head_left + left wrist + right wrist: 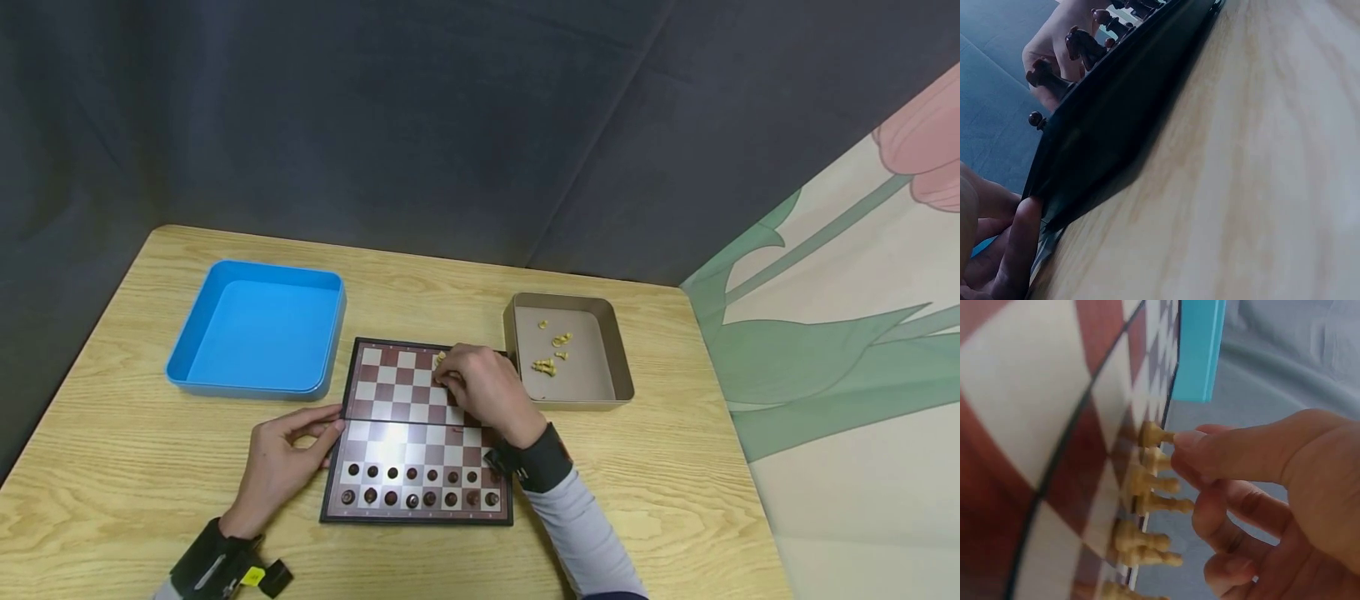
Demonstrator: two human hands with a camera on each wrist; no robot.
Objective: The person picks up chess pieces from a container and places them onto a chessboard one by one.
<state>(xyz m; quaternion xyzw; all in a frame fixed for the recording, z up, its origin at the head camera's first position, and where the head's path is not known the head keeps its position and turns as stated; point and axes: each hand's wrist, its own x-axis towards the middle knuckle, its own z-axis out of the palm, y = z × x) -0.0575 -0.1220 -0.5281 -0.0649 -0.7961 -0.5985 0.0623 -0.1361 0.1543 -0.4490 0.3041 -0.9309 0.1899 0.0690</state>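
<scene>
A folding chessboard (397, 410) with brown and white squares lies on the table. Two rows of dark chess pieces (412, 500) stand along its near side. My left hand (283, 458) holds the board's left edge by the fold, thumb and fingertips against the rim. Over the far right part of the board, my right hand (483, 383) pinches a pale pawn (1152, 434) between thumb and forefinger, its base at the board's surface. Several pale chess pieces (1163, 504) stand beside it in the right wrist view, mostly hidden by the hand in the head view.
A shallow blue tray (332, 333) is at the back left. To the board's right stands a beige tray (592, 379) with several pale chess pieces (545, 367) lying in it. A dark curtain (420, 133) hangs behind the wooden table (660, 467).
</scene>
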